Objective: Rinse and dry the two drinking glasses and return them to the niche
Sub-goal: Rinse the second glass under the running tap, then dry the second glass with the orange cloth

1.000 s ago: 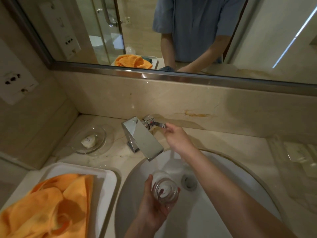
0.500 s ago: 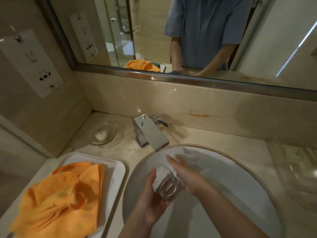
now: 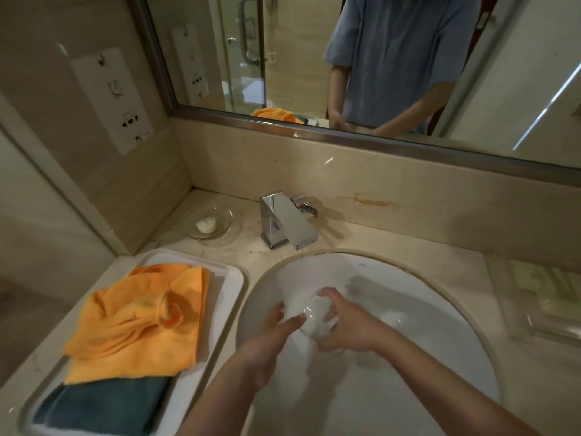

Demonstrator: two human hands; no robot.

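**A:** ok so what's the layout, biggest stuff first?

**B:** big wall mirror (image 3: 314, 58) across the top, 12 o'clock. Below it the beige marble tabletop (image 3: 393, 234). Round white sink (image 3: 440, 297) sunk into it, filling 4 to 6 o'clock. White tray (image 3: 229, 278) at 8 o'clock, with a crumpled orange cloth (image 3: 138, 319) lying partly over a folded teal towel (image 3: 103, 404).

**A:** tap?

**B:** square chrome faucet (image 3: 287, 223) right above centre, spout pointing at the sink. Just left of it, around 11 o'clock, a clear glass dish (image 3: 224, 223) with a small pale soap (image 3: 206, 224) in it.

**A:** and the glass?

**B:** drinking glass (image 3: 316, 319) is over the sink bowl, dead centre-ish, lying tilted between both hands. It's blurry, so can't tell which way the mouth points. Right hand (image 3: 349, 325) has its fingers curled round the glass from the 3 o'clock side. Left hand (image 3: 267, 344) comes in from 7 o'clock, fingers (image 3: 292, 324) fairly straight and pressed against the glass, thumb up by the rim side.
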